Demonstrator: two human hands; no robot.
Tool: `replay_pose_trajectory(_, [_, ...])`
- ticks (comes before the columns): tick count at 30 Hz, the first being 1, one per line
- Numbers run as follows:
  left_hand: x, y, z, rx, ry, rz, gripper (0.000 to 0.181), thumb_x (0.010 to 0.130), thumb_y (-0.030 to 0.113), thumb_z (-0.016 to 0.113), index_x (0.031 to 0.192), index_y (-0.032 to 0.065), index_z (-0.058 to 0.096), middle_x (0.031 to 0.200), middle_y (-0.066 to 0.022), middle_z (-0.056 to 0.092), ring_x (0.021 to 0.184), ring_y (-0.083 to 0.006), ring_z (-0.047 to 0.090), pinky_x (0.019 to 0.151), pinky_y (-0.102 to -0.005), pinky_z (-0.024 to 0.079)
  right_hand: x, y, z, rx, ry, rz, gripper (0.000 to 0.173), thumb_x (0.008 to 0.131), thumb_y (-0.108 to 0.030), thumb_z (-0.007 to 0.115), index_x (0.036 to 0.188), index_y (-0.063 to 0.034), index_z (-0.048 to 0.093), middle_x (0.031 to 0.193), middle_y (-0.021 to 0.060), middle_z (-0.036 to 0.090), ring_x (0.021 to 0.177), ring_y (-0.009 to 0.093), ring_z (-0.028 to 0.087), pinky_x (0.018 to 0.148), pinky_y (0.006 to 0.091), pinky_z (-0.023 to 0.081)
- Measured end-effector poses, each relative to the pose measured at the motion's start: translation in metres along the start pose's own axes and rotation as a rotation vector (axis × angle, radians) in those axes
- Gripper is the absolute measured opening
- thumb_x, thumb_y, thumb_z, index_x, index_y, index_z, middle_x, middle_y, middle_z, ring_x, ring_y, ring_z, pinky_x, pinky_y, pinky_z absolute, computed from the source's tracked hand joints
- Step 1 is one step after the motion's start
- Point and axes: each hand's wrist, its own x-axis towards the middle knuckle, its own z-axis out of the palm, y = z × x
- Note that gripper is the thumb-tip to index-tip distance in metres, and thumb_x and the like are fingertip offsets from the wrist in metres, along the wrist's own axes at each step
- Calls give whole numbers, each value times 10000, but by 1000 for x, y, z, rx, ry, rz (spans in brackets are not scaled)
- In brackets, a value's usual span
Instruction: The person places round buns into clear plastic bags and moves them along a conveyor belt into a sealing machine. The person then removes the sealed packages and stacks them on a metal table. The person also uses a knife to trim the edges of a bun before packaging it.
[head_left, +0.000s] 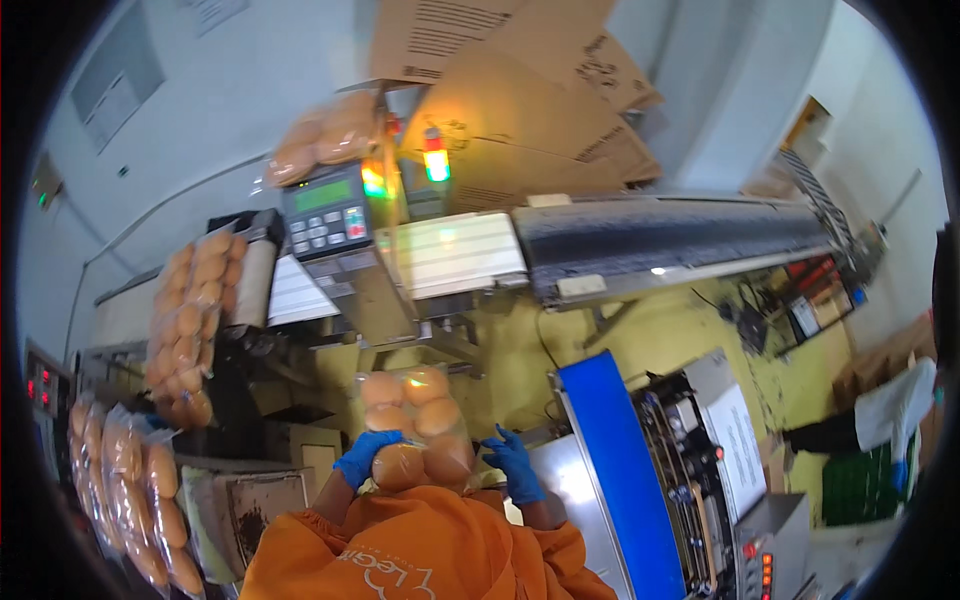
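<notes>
In front of my orange top is a clear plastic bag of round buns (418, 420), with several buns in two columns. My left hand (367, 457), in a blue glove, grips the bag's left side near its lower end. To the right of the bag is my right hand (514, 463), also gloved in blue. Its fingers are spread, and nothing is in it. A small gap shows between this hand and the bag.
A control panel with keypad (328, 214) stands over a white conveyor belt (457, 255); a dark conveyor (675, 234) continues rightward. More bagged buns (187, 330) lie at left. A blue belt (622, 480) runs beside a machine at right. Another person (892, 405) is at far right.
</notes>
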Motion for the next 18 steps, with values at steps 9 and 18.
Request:
replay_pose_trajectory(9, [77,77,-189,-99,871,747,387,744,110,610,1105,26,499,1000,-75,568,833,-159,551,701,-322,482,48,-21,19,-93,67,165,214,824,-79,536,1026,-9,537,878,141,621,691,194,615,656,271,505])
replay_pose_trajectory(18, [269,163,-237,-805,203,589,160,748,24,554,903,42,519,785,-68,550,672,-171,525,636,-312,477,96,-23,58,96,269,-34,116,827,-92,555,919,-22,570,816,122,617,661,186,588,594,315,487])
